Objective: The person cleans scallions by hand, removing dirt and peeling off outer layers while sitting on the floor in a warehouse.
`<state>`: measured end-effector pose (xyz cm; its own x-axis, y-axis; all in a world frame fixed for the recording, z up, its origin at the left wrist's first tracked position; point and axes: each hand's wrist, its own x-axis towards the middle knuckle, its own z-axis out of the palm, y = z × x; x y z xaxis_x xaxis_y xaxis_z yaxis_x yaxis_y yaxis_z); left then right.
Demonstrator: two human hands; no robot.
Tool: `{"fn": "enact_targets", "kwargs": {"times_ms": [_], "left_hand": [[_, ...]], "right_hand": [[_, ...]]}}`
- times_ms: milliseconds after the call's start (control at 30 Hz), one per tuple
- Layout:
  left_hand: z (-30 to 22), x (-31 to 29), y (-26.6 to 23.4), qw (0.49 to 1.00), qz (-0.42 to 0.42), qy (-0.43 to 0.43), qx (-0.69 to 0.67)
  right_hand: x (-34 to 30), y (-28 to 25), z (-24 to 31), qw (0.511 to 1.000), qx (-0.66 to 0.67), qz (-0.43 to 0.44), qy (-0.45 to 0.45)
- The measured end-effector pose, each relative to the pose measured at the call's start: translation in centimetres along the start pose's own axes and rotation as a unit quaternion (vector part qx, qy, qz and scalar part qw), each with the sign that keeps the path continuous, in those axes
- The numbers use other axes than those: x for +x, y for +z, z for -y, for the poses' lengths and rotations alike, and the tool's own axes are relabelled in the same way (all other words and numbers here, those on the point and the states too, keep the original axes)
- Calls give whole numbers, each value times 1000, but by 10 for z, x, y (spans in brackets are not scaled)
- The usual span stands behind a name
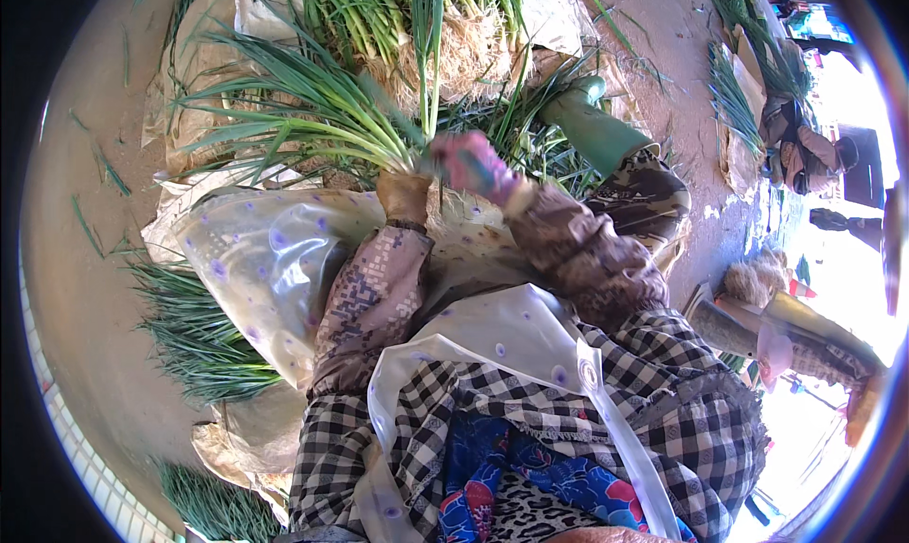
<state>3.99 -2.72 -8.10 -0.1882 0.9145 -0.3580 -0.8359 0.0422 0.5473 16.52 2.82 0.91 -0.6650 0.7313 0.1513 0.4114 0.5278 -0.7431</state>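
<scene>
My left hand (405, 196) is closed around the lower ends of a bunch of green onions (322, 117), whose long leaves fan out to the upper left. Just right of it is my right hand (471, 166) in a pink and teal glove, smeared by motion, so its fingers cannot be made out. A blurred dark green streak runs from near this hand toward the upper left; whether it is a leaf or a tool I cannot tell. One upright stalk (432, 60) rises beside the right hand. A clear plastic apron (284, 249) with purple spots covers my lap.
Beyond my hands lies a big pile of green onions (379, 17) with pale roots. A green rubber boot (597, 126) is at the right. More onion bundles (204, 330) lie on sacking at the left. Other people (805, 150) sit at the far right, with loose leaves scattered on the floor.
</scene>
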Motion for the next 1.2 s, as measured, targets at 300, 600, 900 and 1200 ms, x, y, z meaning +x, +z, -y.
{"fn": "enact_targets", "kwargs": {"times_ms": [300, 600, 900, 1200], "left_hand": [[-23, -19, 58, 990, -117, -73, 38], [-56, -25, 51, 984, 30, -178, -3], [-92, -16, 46, 997, -27, -70, 12], [-86, -31, 47, 990, 52, -115, -56]], "right_hand": [[-70, -84, 52, 877, 363, 3, 315], [2, -51, -19, 804, 530, -60, 265], [54, -41, -19, 691, 578, -339, 270], [80, -35, 35, 896, 361, 10, 260]]}}
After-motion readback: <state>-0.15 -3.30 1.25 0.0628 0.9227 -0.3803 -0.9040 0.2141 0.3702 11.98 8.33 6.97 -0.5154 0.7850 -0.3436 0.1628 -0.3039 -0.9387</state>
